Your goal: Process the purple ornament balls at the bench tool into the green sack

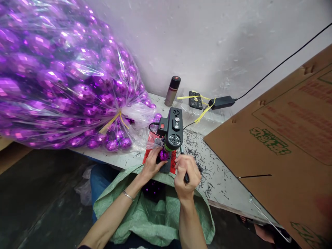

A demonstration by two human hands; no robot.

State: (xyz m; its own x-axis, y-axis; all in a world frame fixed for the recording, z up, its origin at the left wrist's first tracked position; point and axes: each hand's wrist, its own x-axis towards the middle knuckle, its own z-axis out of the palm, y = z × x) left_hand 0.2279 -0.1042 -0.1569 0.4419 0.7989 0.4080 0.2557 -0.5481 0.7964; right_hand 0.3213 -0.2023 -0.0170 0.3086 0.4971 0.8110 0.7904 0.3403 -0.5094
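Observation:
My left hand (150,164) is closed around the side of a shiny purple faceted ball (164,155), under the head of a small black bench drill press (174,129). Its tip touches the dark base plate. With my right hand (187,174) I grip the black-ended lever (182,149) at the machine's right side. Beneath the machine lies a red sheet (173,162). An open green woven sack (155,221) spreads over my lap below the table edge, with purple balls (153,190) inside. The machine head hides the top of the held ball.
A large clear bag of purple balls (64,79) bulges at the left. Behind the machine stand a spray can (172,91), a dark phone-like object (195,100) and a black power adapter (222,102). Dark shavings litter the white table (220,180). A cardboard box (285,138) leans in at right.

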